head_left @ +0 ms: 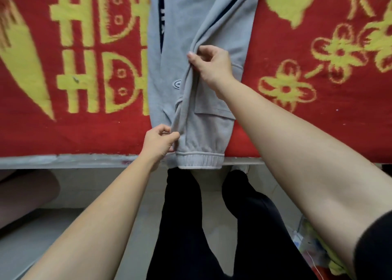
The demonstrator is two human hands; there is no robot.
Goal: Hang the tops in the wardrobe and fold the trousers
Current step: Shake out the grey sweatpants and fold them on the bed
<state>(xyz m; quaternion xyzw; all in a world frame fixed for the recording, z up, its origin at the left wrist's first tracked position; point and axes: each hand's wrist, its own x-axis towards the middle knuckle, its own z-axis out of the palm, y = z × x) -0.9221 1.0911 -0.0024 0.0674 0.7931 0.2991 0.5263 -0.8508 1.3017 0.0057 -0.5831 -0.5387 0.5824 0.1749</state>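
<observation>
Trousers (203, 14) of grey fabric lie lengthwise on a red blanket (318, 114) with yellow patterns, one leg running straight away from us. Our left hand (158, 143) pinches a fold of the cloth between thumb and curled fingers. Just below that grip, the ribbed cuff (199, 159) hangs a little over the pale edge (63, 160) of the surface. Our right hand (210, 64) grips the same leg further up, with the fingers curled round a gathered ridge of fabric and the thumb pressed against it. Between the two grips the cloth stands up as a raised crease, lifted off the rest of the leg. To the right of this crease, below the right-hand grip, sits a flap pocket (212, 105). To its left, between the hands, is a small oval badge (177, 84). Beyond the right-hand grip a dark stripe (224, 12) runs up the leg. Beneath the left-hand grip and the cuff, our own black-clad legs (182, 226) stand on a light floor.
</observation>
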